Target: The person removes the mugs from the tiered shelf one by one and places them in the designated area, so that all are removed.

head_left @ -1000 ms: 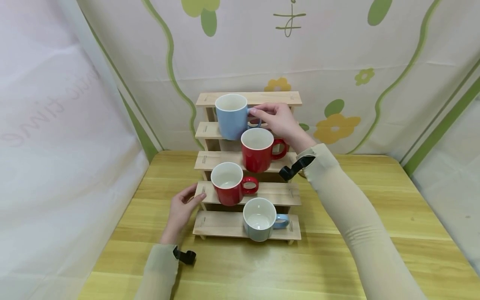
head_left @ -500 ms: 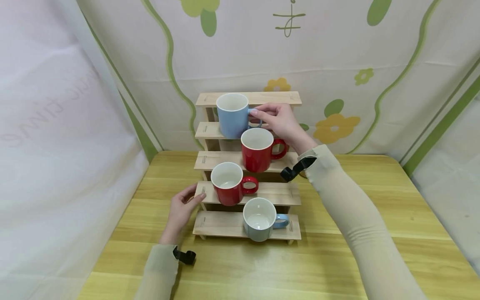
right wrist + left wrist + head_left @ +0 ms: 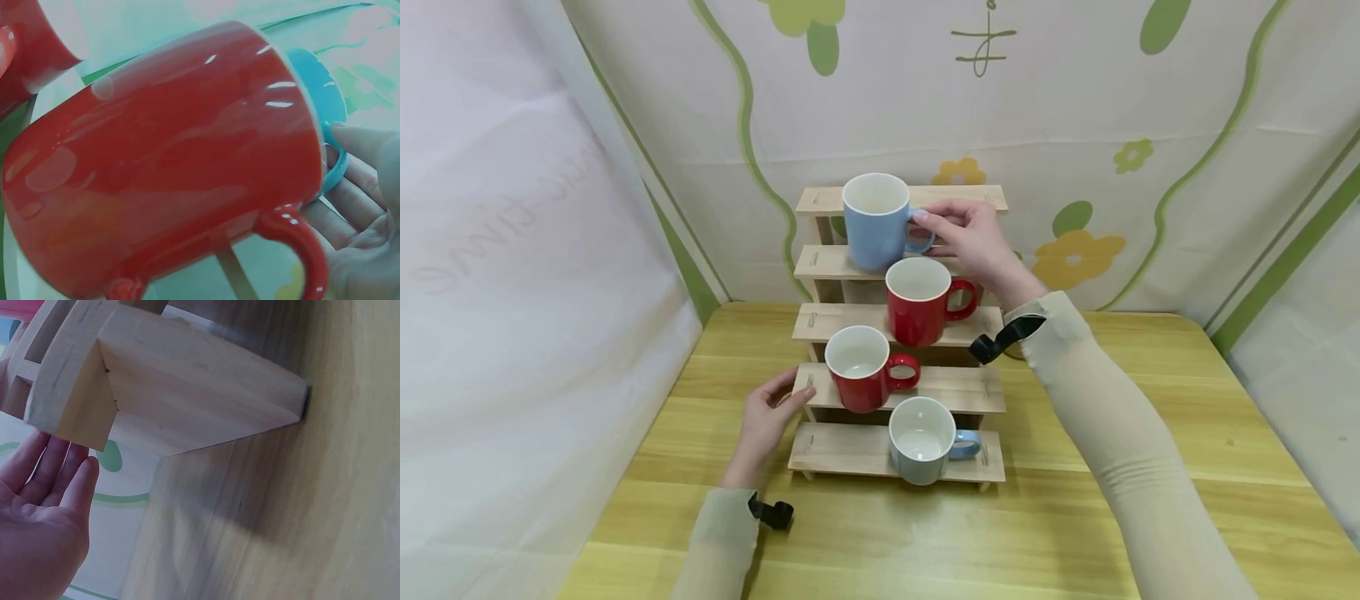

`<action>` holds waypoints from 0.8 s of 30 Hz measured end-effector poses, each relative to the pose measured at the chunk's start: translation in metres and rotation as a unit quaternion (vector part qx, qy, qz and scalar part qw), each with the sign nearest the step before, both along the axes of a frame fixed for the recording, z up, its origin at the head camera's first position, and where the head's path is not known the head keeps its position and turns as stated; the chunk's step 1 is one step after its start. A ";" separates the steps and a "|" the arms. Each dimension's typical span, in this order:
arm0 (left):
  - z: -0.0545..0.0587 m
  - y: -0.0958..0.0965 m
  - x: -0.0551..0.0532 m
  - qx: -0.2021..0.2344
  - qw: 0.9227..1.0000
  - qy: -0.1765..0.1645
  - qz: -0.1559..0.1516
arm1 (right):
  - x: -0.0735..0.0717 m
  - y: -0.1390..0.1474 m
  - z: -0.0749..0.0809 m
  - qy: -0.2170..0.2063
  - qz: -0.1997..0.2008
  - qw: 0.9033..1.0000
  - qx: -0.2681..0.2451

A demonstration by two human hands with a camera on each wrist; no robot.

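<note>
In the head view, my right hand (image 3: 976, 237) pinches the handle of a light blue mug (image 3: 876, 229), upright over the second step from the top of a stepped wooden rack (image 3: 842, 446). The right wrist view shows thumb and fingers at that blue handle (image 3: 337, 172), its mug mostly hidden behind a red mug (image 3: 169, 150). My left hand (image 3: 769, 417) grips the left end of the rack's second step from the bottom, thumb on top. Seen from the left wrist, its fingers (image 3: 47, 469) reach around the board's end (image 3: 81, 406).
One red mug (image 3: 917, 304) stands on the middle step, right below the held mug. Another red mug (image 3: 859, 375) sits on the step under it. A pale blue mug (image 3: 921, 446) is on the bottom step. Printed cloth (image 3: 865, 108) hangs behind the wooden table (image 3: 1112, 358).
The light blue mug has moved slightly right and back with my right hand. My left hand keeps its place on the rack. The head view has shifted a little.
</note>
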State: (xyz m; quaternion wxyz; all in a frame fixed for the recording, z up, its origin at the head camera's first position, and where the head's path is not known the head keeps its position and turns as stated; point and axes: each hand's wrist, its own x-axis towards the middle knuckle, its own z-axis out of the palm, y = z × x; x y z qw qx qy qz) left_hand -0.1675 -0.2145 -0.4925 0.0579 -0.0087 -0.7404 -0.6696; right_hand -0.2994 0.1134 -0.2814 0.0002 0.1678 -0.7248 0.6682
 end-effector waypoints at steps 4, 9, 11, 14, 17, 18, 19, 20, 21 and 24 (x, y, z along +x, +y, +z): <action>0.000 0.000 0.000 -0.010 1.000 -0.004 0.003 | 0.003 0.007 0.006 0.019 -0.005 1.000 -0.014; 0.003 0.001 -0.001 -0.010 1.000 -0.013 -0.003 | 0.005 0.019 0.011 0.019 -0.007 0.999 -0.042; 0.004 0.001 -0.001 -0.007 1.000 -0.014 -0.004 | 0.006 0.023 0.013 0.016 -0.007 0.998 -0.053; 0.005 0.002 -0.002 -0.007 1.000 -0.016 -0.004 | 0.008 0.031 0.016 0.010 -0.009 0.997 -0.073; 0.004 0.002 -0.002 -0.009 1.000 -0.017 -0.004 | 0.011 0.040 0.019 0.008 -0.015 0.996 -0.086; 0.004 0.002 -0.003 -0.009 1.000 -0.019 -0.005 | 0.012 0.043 0.020 0.008 -0.017 0.996 -0.089; 0.003 0.002 -0.003 -0.010 1.000 -0.021 -0.006 | 0.014 0.046 0.021 0.006 -0.019 0.995 -0.094; 0.003 0.002 -0.003 -0.011 1.000 -0.024 -0.007 | 0.015 0.050 0.022 0.007 -0.021 0.995 -0.096; 0.003 0.002 -0.003 -0.011 1.000 -0.025 -0.008 | 0.017 0.053 0.023 0.008 -0.025 0.995 -0.096; 0.003 0.002 -0.004 -0.008 0.999 -0.031 -0.010 | 0.021 0.064 0.025 0.008 -0.032 0.994 -0.106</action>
